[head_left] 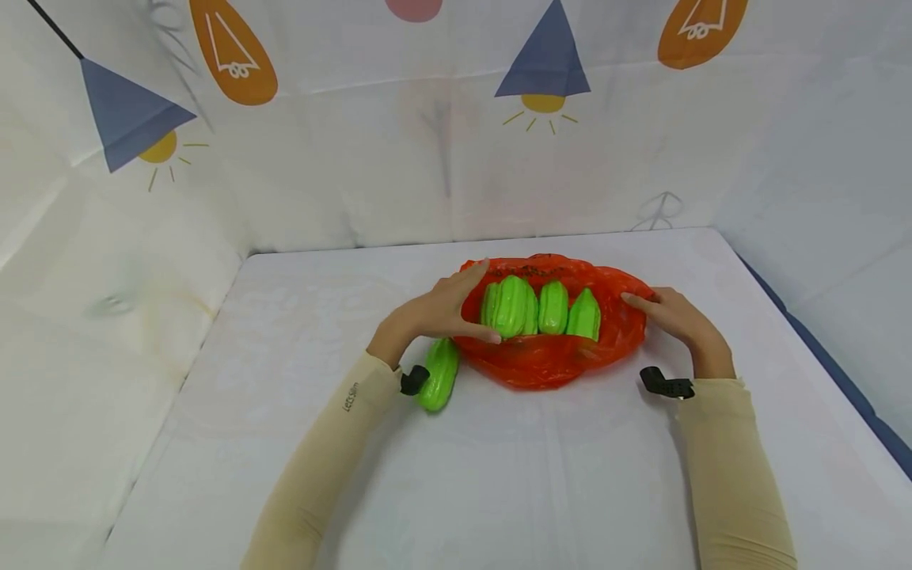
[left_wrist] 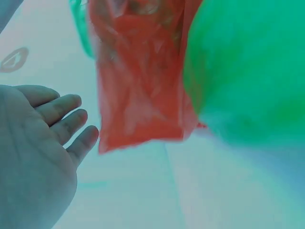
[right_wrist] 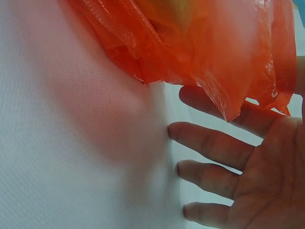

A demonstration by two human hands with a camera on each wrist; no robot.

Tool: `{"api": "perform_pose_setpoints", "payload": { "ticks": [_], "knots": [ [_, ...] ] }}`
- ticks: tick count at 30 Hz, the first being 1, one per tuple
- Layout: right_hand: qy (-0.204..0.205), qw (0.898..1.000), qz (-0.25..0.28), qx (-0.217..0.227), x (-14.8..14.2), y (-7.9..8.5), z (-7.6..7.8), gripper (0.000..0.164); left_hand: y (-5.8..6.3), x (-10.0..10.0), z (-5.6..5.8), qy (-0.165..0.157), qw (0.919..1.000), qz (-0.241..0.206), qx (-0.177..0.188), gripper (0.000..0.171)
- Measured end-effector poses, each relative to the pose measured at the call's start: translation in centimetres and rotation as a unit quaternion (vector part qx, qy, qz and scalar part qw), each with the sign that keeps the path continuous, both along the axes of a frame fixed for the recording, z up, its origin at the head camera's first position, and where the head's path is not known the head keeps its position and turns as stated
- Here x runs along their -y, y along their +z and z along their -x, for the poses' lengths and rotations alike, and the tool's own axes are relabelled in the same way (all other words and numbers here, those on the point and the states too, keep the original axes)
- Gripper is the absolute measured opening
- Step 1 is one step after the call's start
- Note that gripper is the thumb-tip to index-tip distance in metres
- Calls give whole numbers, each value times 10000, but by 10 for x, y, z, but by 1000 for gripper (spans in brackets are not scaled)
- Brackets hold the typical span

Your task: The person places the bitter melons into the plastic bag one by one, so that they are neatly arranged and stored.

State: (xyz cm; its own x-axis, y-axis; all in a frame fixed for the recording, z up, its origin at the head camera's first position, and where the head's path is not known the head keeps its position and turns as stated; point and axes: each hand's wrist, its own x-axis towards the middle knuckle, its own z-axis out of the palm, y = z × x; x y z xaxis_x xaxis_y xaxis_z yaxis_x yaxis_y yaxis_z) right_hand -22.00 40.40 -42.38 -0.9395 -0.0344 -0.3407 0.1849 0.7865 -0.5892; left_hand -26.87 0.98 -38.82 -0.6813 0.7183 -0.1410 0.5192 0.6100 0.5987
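A red plastic bag (head_left: 549,364) lies with its mouth open, and several bright green ridged star fruits (head_left: 513,307) show inside it. One more green star fruit (head_left: 439,376) lies on the table beside the bag, under my left wrist. My left hand (head_left: 445,309) is at the bag's left edge, thumb and fingers spread apart. In the left wrist view, its fingers (left_wrist: 66,114) are nearly straight and hold nothing. At the right edge, my right hand (head_left: 677,317) has its thumb over the bag's rim and its index finger behind. Its other fingers (right_wrist: 209,176) extend below the bag.
A white-covered table (head_left: 499,491) bears everything. Behind it hangs a pale cloth wall (head_left: 399,158) printed with lamps and bulbs. A black wrist device (head_left: 666,384) sits on the right wrist, and another (head_left: 414,380) on the left.
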Motion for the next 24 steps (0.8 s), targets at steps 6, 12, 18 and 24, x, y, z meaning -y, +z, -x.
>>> {"api": "perform_pose_setpoints", "payload": {
  "ticks": [6,12,18,24],
  "knots": [
    [57,10000,-43,-55,3,5,0,81,2,32,-14,235,9983,-513,-148,115],
    [108,9999,-46,-127,3,5,0,80,-8,58,-27,326,9970,-707,40,117],
    [52,10000,-68,-41,2,3,-2,82,-22,69,-26,357,9956,-627,597,131],
    [-36,9999,-106,24,3,4,-4,85,-32,76,-22,280,9907,-325,1293,139]
  ]
}}
